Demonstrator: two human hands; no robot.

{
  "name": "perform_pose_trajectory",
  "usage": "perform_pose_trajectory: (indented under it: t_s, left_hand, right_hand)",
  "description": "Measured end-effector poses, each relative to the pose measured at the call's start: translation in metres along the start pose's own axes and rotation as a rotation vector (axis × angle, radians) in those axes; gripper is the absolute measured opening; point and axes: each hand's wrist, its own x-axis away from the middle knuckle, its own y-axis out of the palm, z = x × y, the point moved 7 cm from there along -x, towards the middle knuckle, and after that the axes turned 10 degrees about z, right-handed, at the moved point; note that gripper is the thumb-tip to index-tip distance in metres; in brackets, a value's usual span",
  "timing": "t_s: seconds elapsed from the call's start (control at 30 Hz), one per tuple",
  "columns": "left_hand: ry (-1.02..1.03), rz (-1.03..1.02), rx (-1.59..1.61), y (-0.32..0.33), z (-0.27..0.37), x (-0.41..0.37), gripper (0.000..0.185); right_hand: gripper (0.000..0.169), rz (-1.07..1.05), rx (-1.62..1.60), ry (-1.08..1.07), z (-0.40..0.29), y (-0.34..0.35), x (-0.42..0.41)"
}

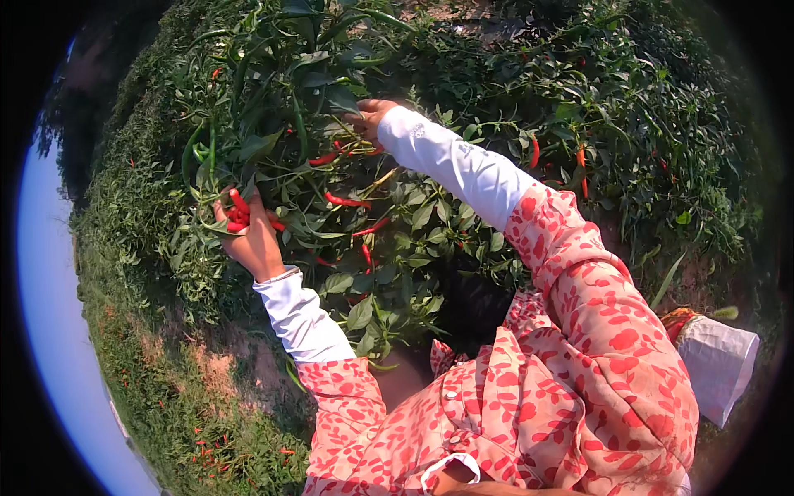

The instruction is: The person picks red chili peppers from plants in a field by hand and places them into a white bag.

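Observation:
Several red chili peppers (238,212) are bunched in my left hand (255,243), which is among the leaves at the left of a chili plant (363,313). Higher up, my right hand (371,118) reaches into the foliage beside a broad leaf (341,99). Its fingertips are partly hidden, so I cannot tell whether they grip anything. Just below that hand hangs a red chili (324,159). More red ones, such as a curved chili (346,200) and a slanted chili (371,227), hang between my arms. A long green chili (300,129) dangles between the hands.
At right, a white sack (719,366) with something red at its mouth stands beside my sleeve. Dense chili plants (657,118) with hanging red pods (581,156) spread at upper right. Bare soil (214,369) shows at lower left, near more red chilies (208,449).

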Motion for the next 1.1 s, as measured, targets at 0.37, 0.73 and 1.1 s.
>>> perform_pose_trajectory:
  t_s: [0.37,0.73,1.1]
  left_hand:
    - [0.028,0.096,-0.089,-0.006,-0.015,-0.009,0.018]
    - [0.007,0.111,-0.177,-0.017,-0.017,-0.009,0.024]
    - [0.032,0.025,0.103,-0.009,-0.030,-0.018,0.025]
  right_hand:
    - [0.027,-0.142,-0.506,0.300,0.106,0.029,0.028]
    - [0.034,-0.282,-0.681,0.215,0.104,0.050,0.045]
    - [0.013,0.263,-0.441,0.321,0.142,0.013,0.008]
